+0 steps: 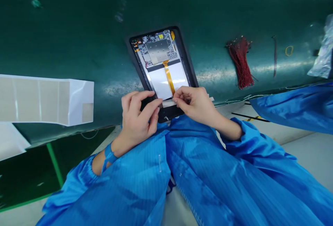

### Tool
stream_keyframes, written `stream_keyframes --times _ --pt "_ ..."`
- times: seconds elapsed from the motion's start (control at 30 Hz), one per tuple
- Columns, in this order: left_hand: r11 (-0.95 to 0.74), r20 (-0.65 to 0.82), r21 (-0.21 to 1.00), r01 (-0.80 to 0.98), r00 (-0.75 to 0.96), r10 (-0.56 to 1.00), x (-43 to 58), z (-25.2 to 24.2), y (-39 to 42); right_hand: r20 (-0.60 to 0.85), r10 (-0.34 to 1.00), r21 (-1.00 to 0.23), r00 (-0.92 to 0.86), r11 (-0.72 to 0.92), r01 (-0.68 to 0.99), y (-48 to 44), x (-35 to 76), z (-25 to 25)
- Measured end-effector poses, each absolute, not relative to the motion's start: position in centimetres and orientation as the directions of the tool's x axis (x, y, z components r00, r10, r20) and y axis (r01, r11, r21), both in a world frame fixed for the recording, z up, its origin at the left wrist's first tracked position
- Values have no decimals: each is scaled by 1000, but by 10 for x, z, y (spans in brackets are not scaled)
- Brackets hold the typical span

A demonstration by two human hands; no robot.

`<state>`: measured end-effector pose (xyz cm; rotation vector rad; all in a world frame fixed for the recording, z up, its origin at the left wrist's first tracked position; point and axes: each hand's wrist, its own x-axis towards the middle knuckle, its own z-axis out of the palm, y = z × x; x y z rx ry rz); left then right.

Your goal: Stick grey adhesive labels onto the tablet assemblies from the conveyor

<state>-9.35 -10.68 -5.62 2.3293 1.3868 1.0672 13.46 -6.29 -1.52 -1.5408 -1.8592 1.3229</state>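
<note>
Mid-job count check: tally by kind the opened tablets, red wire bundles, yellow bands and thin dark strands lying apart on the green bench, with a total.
Opened tablet: 1
Red wire bundle: 1
Yellow band: 1
Thin dark strand lying apart: 1
Total: 4

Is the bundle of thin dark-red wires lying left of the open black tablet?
No, the dark-red wire bundle lies on the green work surface, right of the open black tablet.
</note>
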Motion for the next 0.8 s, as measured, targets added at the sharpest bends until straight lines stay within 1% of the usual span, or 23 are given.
stream_keyframes --times 0.2,0.5,0.63,0.8 --pt "-583 510 459 670 339 791 -94 -66 -107 -253 918 -833 -306 -46 551 -63 133 -14" --pt "-598 479 426 679 392 786 -91 -64 -108 -252 919 -810 -304 -29 586 -62 129 -11" --pt "-593 444 427 682 414 795 -92 -63 -107 -265 916 -777 -300 -19 629 -61 128 -9" --pt "-604 443 402 688 431 786 -93 -61 -106 -269 914 -727 -303 14 686 -62 124 -8"
